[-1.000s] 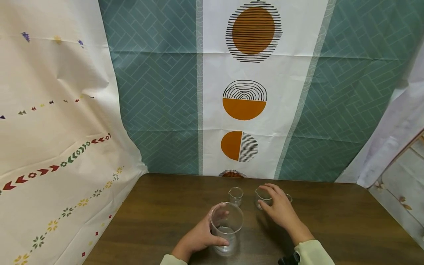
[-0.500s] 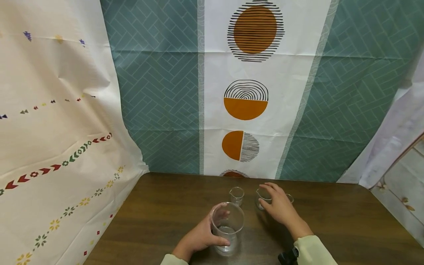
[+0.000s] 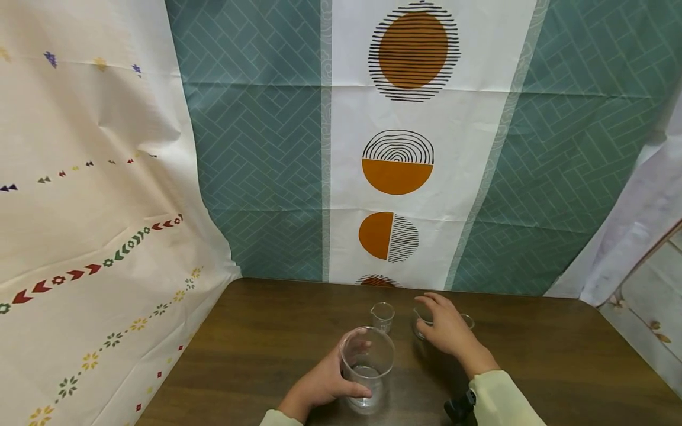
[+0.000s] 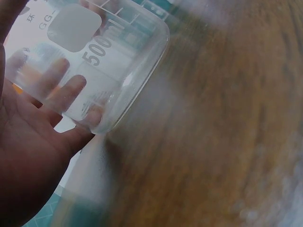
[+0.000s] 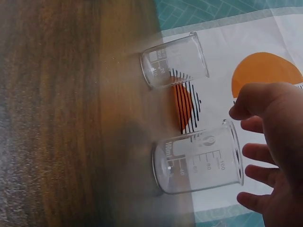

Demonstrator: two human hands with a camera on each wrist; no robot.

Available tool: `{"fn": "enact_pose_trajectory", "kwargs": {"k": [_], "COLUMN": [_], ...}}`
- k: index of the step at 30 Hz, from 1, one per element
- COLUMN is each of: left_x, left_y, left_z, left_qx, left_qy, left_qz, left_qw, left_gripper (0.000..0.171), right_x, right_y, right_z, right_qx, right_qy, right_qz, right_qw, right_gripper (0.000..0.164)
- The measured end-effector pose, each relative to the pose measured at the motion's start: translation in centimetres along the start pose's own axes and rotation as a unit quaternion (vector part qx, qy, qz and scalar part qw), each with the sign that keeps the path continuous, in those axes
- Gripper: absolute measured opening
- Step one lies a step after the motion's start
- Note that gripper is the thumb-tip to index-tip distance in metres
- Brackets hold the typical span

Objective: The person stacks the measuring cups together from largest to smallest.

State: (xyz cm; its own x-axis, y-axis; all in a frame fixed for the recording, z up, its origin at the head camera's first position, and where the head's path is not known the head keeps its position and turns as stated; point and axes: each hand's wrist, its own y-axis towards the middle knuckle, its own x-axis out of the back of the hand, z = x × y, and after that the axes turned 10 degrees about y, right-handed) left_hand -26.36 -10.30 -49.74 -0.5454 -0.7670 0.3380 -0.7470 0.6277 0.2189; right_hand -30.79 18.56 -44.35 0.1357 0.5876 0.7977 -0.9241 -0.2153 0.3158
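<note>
Middle small beaker [image 5: 201, 163] seen upright, beyond and right of the large beaker [image 3: 373, 362].
Large beaker gripped by left hand [image 3: 329, 380]; right hand [image 3: 446, 329] held nearer, fingers parted beside the rim, nothing grasped.

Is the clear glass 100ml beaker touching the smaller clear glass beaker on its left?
Apart: the right wrist view shows white backdrop in the gap between the 100ml beaker and the smaller beaker.
</note>
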Motion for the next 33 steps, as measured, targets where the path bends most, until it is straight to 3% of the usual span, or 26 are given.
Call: {"fn": "enact_pose_trajectory", "kwargs": {"k": [23, 33], "left_x": [0.1, 0.1], "left_y": [-0.1, -0.1], "left_z": [0.0, 0.5], "left_qx": [-0.001, -0.016], "left_qy": [-0.017, -0.016], "left_qz": [0.009, 0.009], "left_qw": [0.9998, 0.9997], "left_gripper": [0.096, 0.097], "right_x": [1.1, 1.2], "right_y": [1.3, 1.6], "right_z": [-0.2, 0.0], "right_qx": [-0.033, -0.03], "right_qy": [-0.03, -0.03], "right_qz": [0.118, 0.127], "right_qw": [0.992, 0.991], "right_gripper": [0.048, 0.049]}}
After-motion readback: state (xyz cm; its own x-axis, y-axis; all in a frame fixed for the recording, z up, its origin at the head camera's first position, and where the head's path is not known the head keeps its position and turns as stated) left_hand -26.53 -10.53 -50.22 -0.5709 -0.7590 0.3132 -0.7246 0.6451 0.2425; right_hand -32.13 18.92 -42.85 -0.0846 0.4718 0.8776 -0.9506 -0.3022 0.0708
